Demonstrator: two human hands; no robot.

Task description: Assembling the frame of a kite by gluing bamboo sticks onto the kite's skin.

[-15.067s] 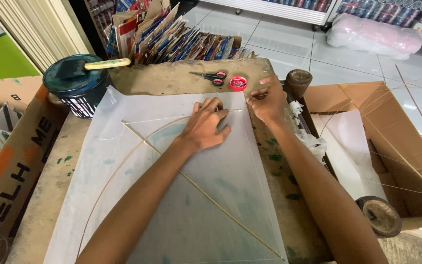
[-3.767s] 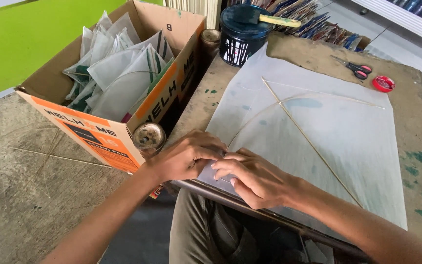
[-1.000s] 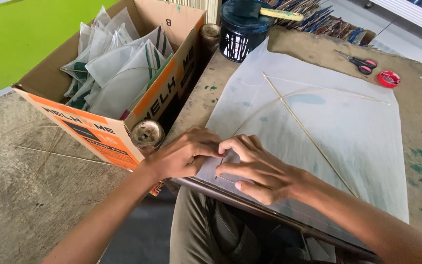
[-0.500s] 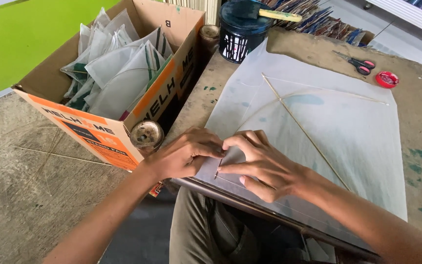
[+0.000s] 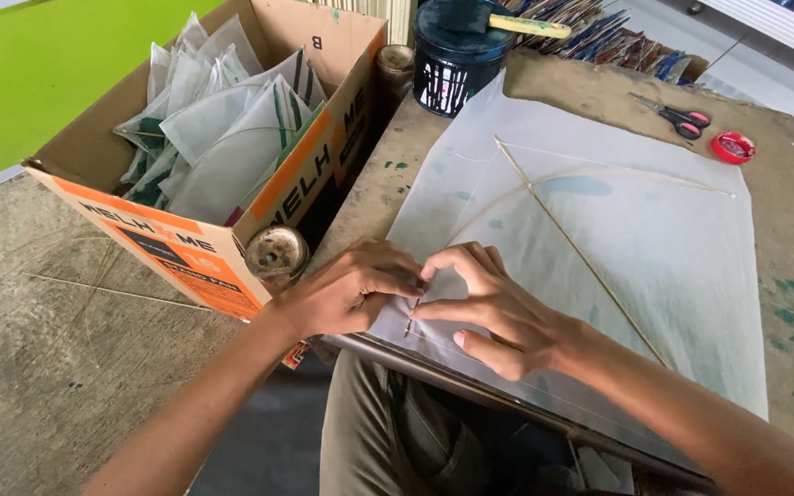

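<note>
One white paper kite (image 5: 599,239), one pair of scissors (image 5: 673,115), one red lid (image 5: 733,147), one dark tub (image 5: 452,60), one cardboard box (image 5: 232,230), two hands.

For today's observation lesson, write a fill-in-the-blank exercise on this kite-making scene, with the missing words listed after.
1. Both hands, left hand and right hand, press the ___ corner of the white kite sheet.
2. The scissors have ___ handles.
3. The cardboard box holds folded ___.
4. A brush lies across the dark ___.

Missing words: nearest; red; kites; can
</note>
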